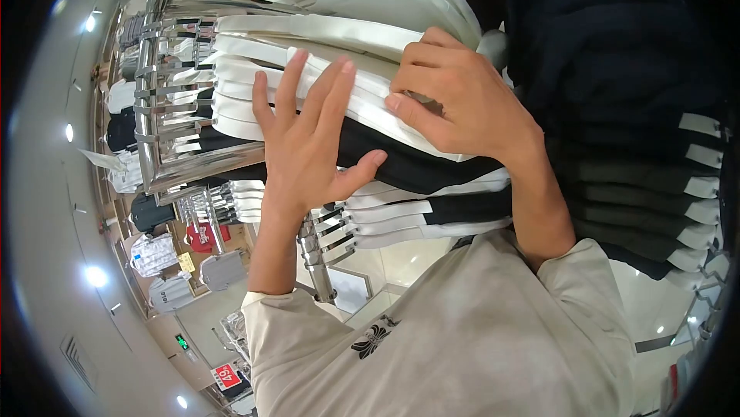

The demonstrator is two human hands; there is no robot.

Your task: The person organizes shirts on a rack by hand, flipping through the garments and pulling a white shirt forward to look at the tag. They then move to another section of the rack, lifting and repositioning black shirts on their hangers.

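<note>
My left hand (301,139) is open, its fingers spread over the neck ends of several white shirts (237,101) on hangers. My right hand (470,97) is closed, thumb and fingers curled at the edge of a white shirt (362,101) in the same row. Part of that edge is hidden under the fingers. Just below the white shirts, a black garment (416,163) hangs. Silver hanger hooks (154,85) line up along a chrome rail (146,147) at the left.
Another rack of white and black garments (432,224) hangs below, by a chrome post (316,259). Dark garments (617,170) with white tags fill the right. Far left are wall displays with a red garment (206,237) and a red price sign (227,375).
</note>
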